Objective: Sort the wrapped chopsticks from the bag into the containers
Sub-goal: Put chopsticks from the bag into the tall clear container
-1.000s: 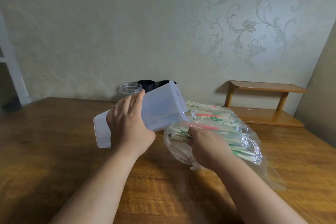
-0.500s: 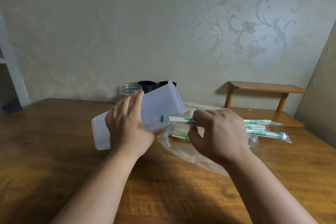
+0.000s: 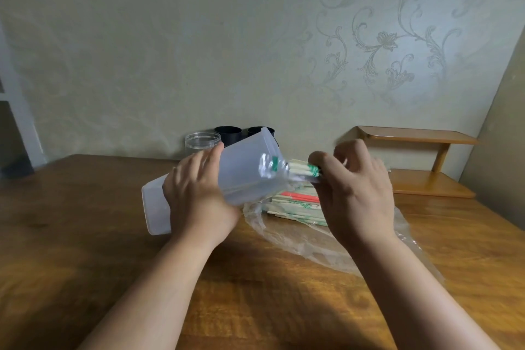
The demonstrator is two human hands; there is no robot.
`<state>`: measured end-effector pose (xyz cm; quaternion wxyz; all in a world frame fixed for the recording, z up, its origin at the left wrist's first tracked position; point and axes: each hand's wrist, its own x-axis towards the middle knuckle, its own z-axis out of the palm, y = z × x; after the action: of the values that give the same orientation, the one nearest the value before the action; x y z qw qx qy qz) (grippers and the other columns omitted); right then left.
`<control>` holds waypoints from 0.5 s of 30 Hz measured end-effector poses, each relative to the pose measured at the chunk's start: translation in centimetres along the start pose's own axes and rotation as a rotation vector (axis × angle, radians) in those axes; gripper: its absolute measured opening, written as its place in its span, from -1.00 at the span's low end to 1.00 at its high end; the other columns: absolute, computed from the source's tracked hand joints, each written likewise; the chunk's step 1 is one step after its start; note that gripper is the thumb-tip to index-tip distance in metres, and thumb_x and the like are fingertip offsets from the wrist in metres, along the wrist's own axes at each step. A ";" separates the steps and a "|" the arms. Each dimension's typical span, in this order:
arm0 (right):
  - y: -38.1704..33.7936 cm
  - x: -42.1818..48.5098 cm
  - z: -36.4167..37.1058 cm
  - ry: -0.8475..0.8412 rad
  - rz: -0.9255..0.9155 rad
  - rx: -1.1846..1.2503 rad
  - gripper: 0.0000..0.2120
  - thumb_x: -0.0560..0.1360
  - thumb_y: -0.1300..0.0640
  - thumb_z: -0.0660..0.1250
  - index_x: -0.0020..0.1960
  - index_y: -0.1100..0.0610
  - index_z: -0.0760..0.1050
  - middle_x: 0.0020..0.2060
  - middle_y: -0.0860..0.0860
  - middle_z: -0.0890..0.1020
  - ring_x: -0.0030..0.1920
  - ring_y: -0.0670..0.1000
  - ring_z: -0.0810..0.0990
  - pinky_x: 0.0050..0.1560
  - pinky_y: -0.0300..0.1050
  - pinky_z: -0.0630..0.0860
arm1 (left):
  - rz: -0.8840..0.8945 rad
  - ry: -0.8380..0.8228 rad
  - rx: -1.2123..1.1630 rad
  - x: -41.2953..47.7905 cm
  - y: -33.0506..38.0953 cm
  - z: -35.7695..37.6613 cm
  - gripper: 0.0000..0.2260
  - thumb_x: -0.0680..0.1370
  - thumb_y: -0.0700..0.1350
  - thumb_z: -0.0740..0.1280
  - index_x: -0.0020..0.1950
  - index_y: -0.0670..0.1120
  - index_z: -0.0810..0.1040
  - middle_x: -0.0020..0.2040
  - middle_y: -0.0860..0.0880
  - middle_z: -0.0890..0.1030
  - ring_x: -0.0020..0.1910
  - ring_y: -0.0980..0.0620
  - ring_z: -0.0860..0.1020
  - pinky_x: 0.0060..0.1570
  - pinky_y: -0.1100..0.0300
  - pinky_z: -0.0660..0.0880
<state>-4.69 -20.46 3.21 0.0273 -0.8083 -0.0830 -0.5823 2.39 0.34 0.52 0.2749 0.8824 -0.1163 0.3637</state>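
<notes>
1. Head view, left side: the left hand (image 3: 199, 190) grips a translucent container (image 3: 244, 170) around its middle, with the fingers curled over its upper face. The container is tilted, base low toward the table (image 3: 85, 236) and open mouth raised toward the right. I cannot tell whether the base touches the wood.
2. Head view, right side: the right hand (image 3: 358, 190) pinches a small bundle of wrapped chopsticks (image 3: 304, 169) with green print, thumb and fingers closed on the rear part. The leading ends are already inside the container's mouth.
3. Head view, below the hands: the clear bag (image 3: 298, 239) lies slack on the table. A pile of wrapped pairs (image 3: 295, 204) with green and red print rests in it, just under the right hand.
4. Head view, back: a clear jar (image 3: 202, 141) and two black cups (image 3: 228, 133) stand by the wall behind the tilted container.
5. Step in hand, as I judge it: feeding one green bundle into the container. With the pile this large, the sorting looks far from done.
6. The next move likely calls for sliding the bundle along the container's length until it seats at the base, then letting go. The tilt must hold so that nothing slips back out.
</notes>
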 end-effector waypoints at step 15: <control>-1.1 -0.3 0.4 0.156 0.616 0.802 -0.94 0.51 -0.04 0.36 -0.12 -0.19 0.58 -0.18 -0.14 0.68 -0.08 -0.14 0.63 -0.04 -0.32 0.49 | 0.007 -0.010 0.086 -0.2 -0.3 0.2 -0.12 0.29 -0.21 0.48 0.54 0.08 0.20 0.44 0.03 0.34 0.43 -0.04 0.18 0.41 -0.07 0.10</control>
<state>-4.57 -19.34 2.72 0.5117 -0.6754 -0.0555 -0.5281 2.48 0.46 0.11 0.2351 0.8948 -0.1051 0.3646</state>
